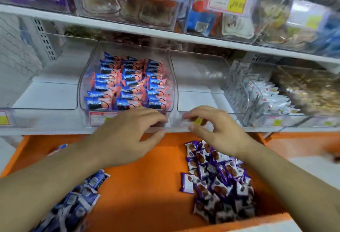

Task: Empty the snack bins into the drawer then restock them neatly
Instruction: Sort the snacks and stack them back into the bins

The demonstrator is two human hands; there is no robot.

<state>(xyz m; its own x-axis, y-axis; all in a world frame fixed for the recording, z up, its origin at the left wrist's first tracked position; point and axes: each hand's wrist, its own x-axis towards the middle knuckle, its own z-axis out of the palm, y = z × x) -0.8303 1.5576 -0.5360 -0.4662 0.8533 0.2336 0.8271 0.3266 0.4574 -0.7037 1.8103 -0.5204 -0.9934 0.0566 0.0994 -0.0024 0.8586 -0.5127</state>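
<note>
A clear snack bin [127, 119] on the middle shelf holds neat rows of blue-and-pink snack packs [128, 84]. To its right stands an empty clear bin [198, 77]. My left hand [132, 132] reaches to the front lip of the filled bin, fingers loosely curved, nothing in it. My right hand [215, 130] is at the front of the empty bin, thumb and fingers curled near its price label. Below, the open orange drawer [147, 180] holds a pile of purple cookie packs [217, 182] on the right and blue-white packs [77, 200] at the left.
An empty clear bin [46, 95] sits at the left of the shelf. At the right are bins with white packs [266, 95] and brown snacks [309, 88]. The white upper shelf [128, 27] carries more snack bins and price tags overhead.
</note>
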